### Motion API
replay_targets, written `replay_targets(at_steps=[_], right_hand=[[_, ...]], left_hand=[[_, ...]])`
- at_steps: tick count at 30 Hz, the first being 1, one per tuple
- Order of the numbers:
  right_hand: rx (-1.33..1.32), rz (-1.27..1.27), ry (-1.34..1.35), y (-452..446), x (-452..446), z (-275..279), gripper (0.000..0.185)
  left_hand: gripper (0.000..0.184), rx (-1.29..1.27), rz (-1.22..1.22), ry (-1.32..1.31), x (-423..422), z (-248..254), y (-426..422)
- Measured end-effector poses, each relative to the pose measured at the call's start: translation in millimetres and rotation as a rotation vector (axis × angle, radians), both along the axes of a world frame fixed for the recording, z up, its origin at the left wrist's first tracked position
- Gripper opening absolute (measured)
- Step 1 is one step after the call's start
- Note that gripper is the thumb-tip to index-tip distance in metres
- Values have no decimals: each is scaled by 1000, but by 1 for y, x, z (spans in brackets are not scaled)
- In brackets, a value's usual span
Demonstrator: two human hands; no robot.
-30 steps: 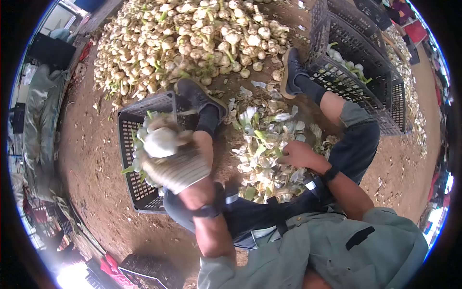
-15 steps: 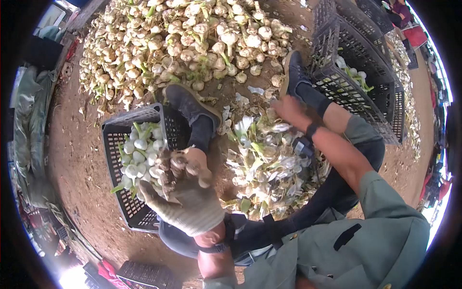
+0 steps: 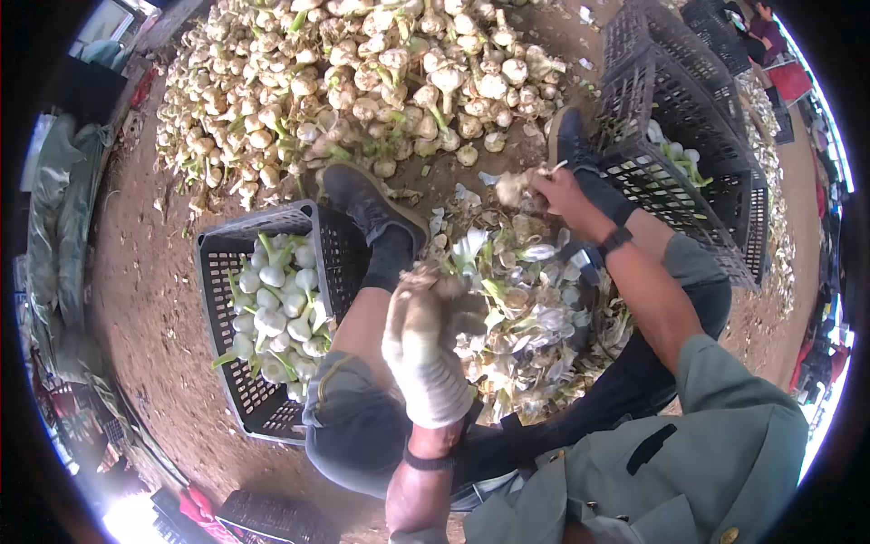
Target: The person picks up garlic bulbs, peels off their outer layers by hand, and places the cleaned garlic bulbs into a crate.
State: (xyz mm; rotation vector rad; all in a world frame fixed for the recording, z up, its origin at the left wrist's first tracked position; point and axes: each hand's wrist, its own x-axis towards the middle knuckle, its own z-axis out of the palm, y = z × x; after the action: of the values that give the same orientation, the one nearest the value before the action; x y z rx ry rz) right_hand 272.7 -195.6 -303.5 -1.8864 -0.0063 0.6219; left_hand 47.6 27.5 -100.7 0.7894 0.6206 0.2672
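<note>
My right hand (image 3: 564, 201), bare with a dark watch on the wrist, pinches a dirt-covered garlic bulb (image 3: 512, 191) by its stem above the peelings. My left hand (image 3: 424, 349) wears a pale, soiled glove and is over the gap between my legs, left of a heap of peeled garlic skins (image 3: 535, 340). Motion smears its fingers, so their grip cannot be made out. Left of my leg, a black plastic crate (image 3: 227, 349) holds cleaned white garlic bulbs (image 3: 281, 299) with green stems. Beyond my feet spreads a large pile of uncleaned garlic (image 3: 353, 77).
Black crates (image 3: 625, 177) stand at the right, one with several cleaned bulbs (image 3: 678, 156) inside. My shoes (image 3: 362, 199) rest on the dirt floor (image 3: 145, 299) either side of the skins. Green sheeting (image 3: 54, 245) hangs at far left. A person (image 3: 763, 36) sits at far upper right.
My left hand has moved right, away from over the crate, exposing the white bulbs. My right hand has risen slightly, and the garlic bulb in it now shows.
</note>
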Motion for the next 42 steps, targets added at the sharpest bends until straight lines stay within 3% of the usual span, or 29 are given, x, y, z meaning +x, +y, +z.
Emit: replay_targets(at_steps=[2, 4, 6, 7, 9, 10, 11, 13, 14, 15, 18, 19, 20, 23, 24, 27, 29, 31, 32, 34, 35, 37, 39, 42], right_hand=[[44, 5, 53, 19, -40, 92, 28], [55, 216, 51, 4, -63, 126, 23], [193, 319, -170, 3, -94, 168, 26], [239, 322, 40, -4, -108, 191, 30], [59, 469, -79, -10, -128, 232, 33], [171, 309, 8, -11, -144, 244, 35], [294, 185, -96, -7, -151, 202, 38], [323, 38, -18, -8, -170, 200, 36], [223, 2, -98, -10, -180, 215, 33], [231, -55, -312, -6, -186, 192, 34], [191, -97, -352, -8, -205, 190, 43], [114, -92, -404, -9, -207, 183, 44], [57, -88, -452, -9, -208, 172, 43], [8, -152, -507, -7, -214, 167, 41], [3, -235, -615, -7, -218, 166, 39], [93, -237, -630, -12, -210, 147, 45], [140, -254, -550, -16, -210, 147, 45], [188, -267, -469, -20, -210, 149, 44], [111, -233, -450, -22, -210, 151, 40], [35, -195, -430, -23, -210, 149, 38], [24, -197, -469, -21, -209, 142, 37], [16, -195, -506, -18, -209, 140, 36], [113, -177, -406, -23, -214, 161, 36], [152, -182, -467, -21, -212, 153, 35]], left_hand=[[31, 108, -38, 26, 0, -7, -9], [35, 355, -139, -4, 2, -20, -16], [35, 220, -241, -40, 1, -33, -26], [35, 156, -290, -109, 1, -46, -32], [41, 388, -626, -206, -1, -68, -30], [41, 704, -633, -358, -3, -69, -32], [42, 1015, -596, -520, -6, -63, -39], [48, 81, -575, -165, -13, -29, -57], [50, 179, -571, -147, -16, -35, -60], [52, 283, -555, -129, -20, -43, -61], [55, 363, -532, -169, -26, -56, -66], [53, 405, -475, -172, -27, -74, -63], [53, 445, -490, -319, -14, -143, -34], [54, 449, -521, -200, -36, -41, -77], [55, 559, -484, -298, -13, -151, -39], [53, 543, -524, -232, -36, -63, -76], [55, 597, -592, -216, -34, -65, -80], [47, 689, -505, -308, -37, -66, -88], [47, 691, -508, -309, -32, -76, -86], [35, 304, -454, -206, -20, -107, -74], [35, 307, -451, -203, -18, -116, -71], [61, 255, -435, -196, -16, -131, -64], [62, 277, -445, -207, -14, -137, -57], [63, 305, -451, -227, -18, -131, -58]])
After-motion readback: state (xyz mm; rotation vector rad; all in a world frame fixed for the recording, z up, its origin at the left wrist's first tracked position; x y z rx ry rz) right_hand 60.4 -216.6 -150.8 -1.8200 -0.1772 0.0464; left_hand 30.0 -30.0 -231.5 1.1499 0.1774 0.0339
